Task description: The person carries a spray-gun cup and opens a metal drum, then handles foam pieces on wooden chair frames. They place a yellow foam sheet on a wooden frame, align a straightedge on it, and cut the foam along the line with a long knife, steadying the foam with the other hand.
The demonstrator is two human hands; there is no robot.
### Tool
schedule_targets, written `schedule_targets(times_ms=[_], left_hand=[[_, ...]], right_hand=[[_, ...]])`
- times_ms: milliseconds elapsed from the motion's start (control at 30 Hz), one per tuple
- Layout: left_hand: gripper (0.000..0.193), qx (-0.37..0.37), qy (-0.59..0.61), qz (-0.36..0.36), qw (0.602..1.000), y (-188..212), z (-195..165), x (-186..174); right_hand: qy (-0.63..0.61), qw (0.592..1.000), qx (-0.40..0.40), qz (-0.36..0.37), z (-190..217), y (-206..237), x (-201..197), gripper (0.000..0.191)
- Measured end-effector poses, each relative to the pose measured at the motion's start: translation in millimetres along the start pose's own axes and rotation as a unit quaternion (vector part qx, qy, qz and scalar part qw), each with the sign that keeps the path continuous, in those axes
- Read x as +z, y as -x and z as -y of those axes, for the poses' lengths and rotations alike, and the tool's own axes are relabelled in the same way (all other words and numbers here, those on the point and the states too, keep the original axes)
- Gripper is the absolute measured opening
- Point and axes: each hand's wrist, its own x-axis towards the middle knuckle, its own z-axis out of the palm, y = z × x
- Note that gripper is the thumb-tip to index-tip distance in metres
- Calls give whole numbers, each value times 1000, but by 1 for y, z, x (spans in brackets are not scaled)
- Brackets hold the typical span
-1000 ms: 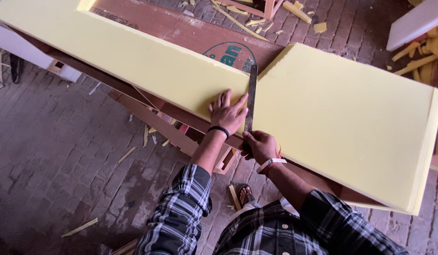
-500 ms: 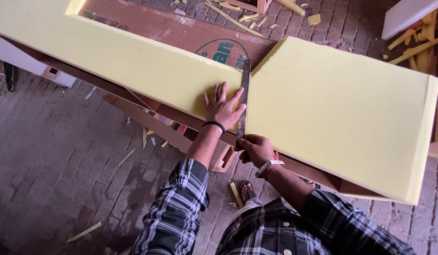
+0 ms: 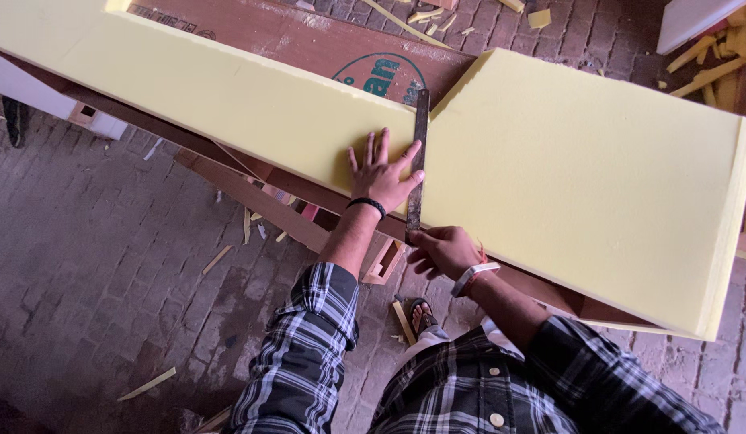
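A long pale yellow foam strip (image 3: 204, 96) lies across a brown wooden board (image 3: 309, 36). A wide yellow foam slab (image 3: 582, 177) sits to its right. Between them runs a dark metal blade (image 3: 417, 161), standing in the cut. My left hand (image 3: 381, 173) presses flat on the strip's right end, fingers spread, thumb against the blade. My right hand (image 3: 441, 249) grips the blade's near end just below the foam's front edge. It wears a white wristband. Both sleeves are checked black and white.
Yellow foam offcuts (image 3: 711, 68) litter the brick floor (image 3: 92, 281) at the top right and lower left. A wooden frame (image 3: 260, 197) supports the board underneath. A white panel (image 3: 694, 20) lies at the top right. My sandalled foot (image 3: 421, 313) shows below the table edge.
The view has shifted a little. My left hand has slid slightly along the strip and stays flat beside the blade. My right hand keeps its hold on the blade's near end.
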Motion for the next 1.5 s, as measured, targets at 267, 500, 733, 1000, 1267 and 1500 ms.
schedule_targets(times_ms=[267,500,733,1000,1267,1500], left_hand=[[63,4,4,-19,1000,-4,-2,1],[65,-15,9,2,1000,-1,-9,-12],[62,-19,21,-4,1000,3,-14,-19],[60,-18,-5,-15,1000,3,-14,-15],[59,-16,4,-25,1000,2,-14,-14],[60,-15,18,-17,1000,3,-14,-12]], right_hand=[[179,966,-155,-98,73,-65,-48,34],[305,921,-151,-191,142,-135,-66,38],[326,923,-45,-201,158,-125,-57,39],[314,936,-14,-156,139,-129,-51,37],[373,926,-33,-52,98,-108,-50,45],[363,932,15,-20,70,-53,-35,39]])
